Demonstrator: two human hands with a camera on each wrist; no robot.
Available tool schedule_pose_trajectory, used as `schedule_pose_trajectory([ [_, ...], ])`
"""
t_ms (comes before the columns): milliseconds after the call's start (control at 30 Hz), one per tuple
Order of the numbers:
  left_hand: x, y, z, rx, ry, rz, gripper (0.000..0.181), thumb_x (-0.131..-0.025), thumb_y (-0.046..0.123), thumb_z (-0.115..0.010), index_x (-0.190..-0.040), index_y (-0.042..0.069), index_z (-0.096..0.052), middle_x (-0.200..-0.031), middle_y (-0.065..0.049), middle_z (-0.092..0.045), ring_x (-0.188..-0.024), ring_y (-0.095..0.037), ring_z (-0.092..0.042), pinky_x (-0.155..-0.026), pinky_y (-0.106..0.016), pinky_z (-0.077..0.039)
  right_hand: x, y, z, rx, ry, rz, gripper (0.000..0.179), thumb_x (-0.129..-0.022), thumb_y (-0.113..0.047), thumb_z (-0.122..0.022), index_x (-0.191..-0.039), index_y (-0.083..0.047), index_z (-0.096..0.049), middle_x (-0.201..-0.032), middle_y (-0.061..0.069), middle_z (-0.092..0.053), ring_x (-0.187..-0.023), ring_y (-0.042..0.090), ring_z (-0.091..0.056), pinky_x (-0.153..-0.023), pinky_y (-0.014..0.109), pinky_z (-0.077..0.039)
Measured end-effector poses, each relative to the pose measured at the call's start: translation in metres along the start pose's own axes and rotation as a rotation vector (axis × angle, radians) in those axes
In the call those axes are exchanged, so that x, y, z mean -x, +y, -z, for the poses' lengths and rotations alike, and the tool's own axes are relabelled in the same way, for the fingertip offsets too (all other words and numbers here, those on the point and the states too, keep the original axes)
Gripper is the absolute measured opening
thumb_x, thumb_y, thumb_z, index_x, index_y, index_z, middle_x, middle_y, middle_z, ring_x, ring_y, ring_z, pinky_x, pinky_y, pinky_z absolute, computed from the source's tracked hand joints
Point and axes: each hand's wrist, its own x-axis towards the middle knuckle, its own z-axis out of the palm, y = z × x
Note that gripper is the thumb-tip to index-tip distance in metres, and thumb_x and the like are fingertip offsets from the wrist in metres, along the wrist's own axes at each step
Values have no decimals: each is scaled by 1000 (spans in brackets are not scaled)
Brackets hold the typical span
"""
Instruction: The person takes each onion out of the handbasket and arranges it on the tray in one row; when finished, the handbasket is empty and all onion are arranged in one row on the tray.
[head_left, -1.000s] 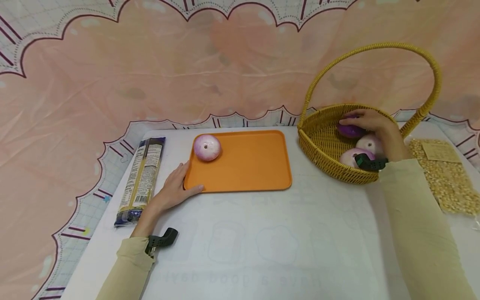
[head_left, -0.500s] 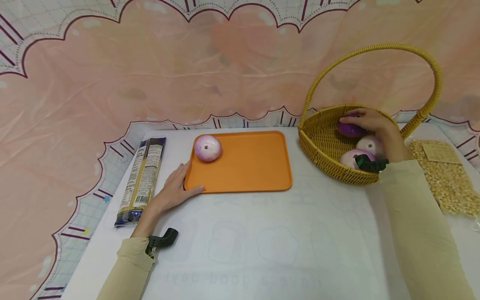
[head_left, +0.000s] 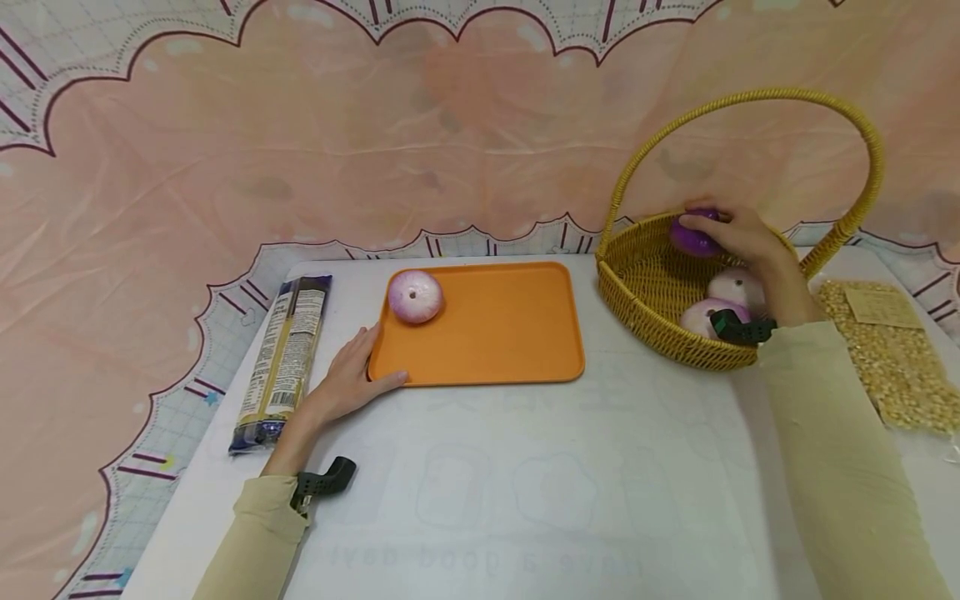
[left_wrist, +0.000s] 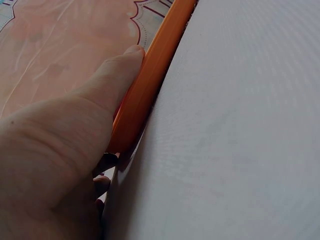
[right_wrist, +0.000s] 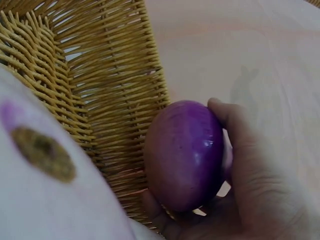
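Note:
My right hand [head_left: 738, 233] grips a glossy purple onion [right_wrist: 185, 155] at the back of the yellow wicker basket [head_left: 652, 325]. In the right wrist view the onion overlaps the basket's rim, with the thumb along one side and fingers beneath. Two pale purple-white onions [head_left: 705, 317] lie lower in the basket, partly covered by my wrist and its camera. My left hand [head_left: 348, 375] rests at the near left corner of the orange tray [head_left: 495, 333], its fingers straight along the left edge and the thumb on the front rim. Another pale onion [head_left: 415, 296] sits in the tray's far left corner.
A long packet [head_left: 281, 362] with blue ends lies left of the tray, beside my left forearm. Right of the basket is a clear bag of yellow kernels [head_left: 900, 375]. The basket's tall handle [head_left: 787, 92] arches above it, and a patterned cloth [head_left: 450, 150] hangs behind.
My right hand has lifted the purple onion slightly, up toward the basket's back rim. One pale onion in the basket has shifted a little. The left hand and the tray stay still.

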Motion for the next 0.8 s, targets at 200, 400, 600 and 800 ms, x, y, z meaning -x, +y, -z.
schedule_pose_trajectory([
  [200, 2, 0, 1, 3, -9, 9, 97, -87, 50, -65, -156, 6, -12, -162, -21, -15, -150, -42, -7, -118, -64, -6, -2, 1, -2, -92, 58, 140, 39, -93, -37, -63, -128, -21, -62, -114, -19, -57, -100, -3, -48, -77, 6, -40],
  [400, 2, 0, 2, 6, -2, 7, 97, -87, 49, -65, -156, 6, -12, -162, -20, -14, -151, -41, -6, -119, -63, -6, -3, -1, -4, -204, 110, 166, 35, -93, -33, -64, -126, -21, -65, -114, -19, -59, -102, -2, -48, -80, 6, -39],
  [600, 1, -1, 1, 16, -6, 11, 98, -87, 50, -65, -157, 8, -11, -163, -20, -13, -151, -41, -5, -118, -64, -6, 0, -7, -4, -262, 142, 118, 34, -93, -36, -63, -125, -24, -65, -113, -23, -57, -105, -1, -47, -81, 6, -37],
  [800, 2, -1, 1, 13, -18, 24, 98, -87, 51, -65, -157, 8, -11, -163, -18, -13, -151, -39, -5, -119, -62, -6, 3, -17, -4, -531, 152, 128, 19, -95, -29, -62, -109, -21, -72, -109, -18, -60, -104, -1, -49, -83, 10, -39],
])
